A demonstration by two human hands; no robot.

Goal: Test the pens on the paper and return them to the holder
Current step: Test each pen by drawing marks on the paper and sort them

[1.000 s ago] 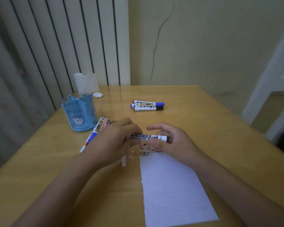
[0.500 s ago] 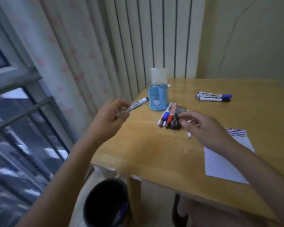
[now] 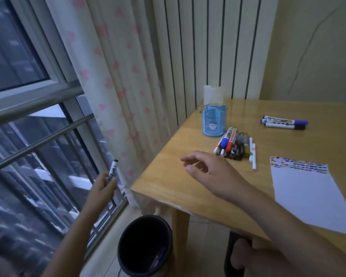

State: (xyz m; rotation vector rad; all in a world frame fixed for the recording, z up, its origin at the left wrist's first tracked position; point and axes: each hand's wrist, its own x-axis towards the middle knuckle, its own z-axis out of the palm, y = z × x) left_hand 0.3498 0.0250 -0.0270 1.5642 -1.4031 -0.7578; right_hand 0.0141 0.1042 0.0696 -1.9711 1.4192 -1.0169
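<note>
Head cam: left hand (image 3: 103, 185) is pinching a light, stiff marker (image 3: 112, 171) by its lower barrel, off the table & above a dark bin (image 3: 144, 245). Right hand (image 3: 210, 172) is hovering w/ fingers loosely spread, holding nothing, near the pens (image 3: 231, 145) beside the blue holder (image 3: 214, 121).

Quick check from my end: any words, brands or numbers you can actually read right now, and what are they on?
None can be read.
Marker in the left hand: print on the barrel, blurred.
Three markers at the table's far side: label bands, too small.
Blue holder: a cartoon face, no legible text.
Paper: colour strokes only.
</note>
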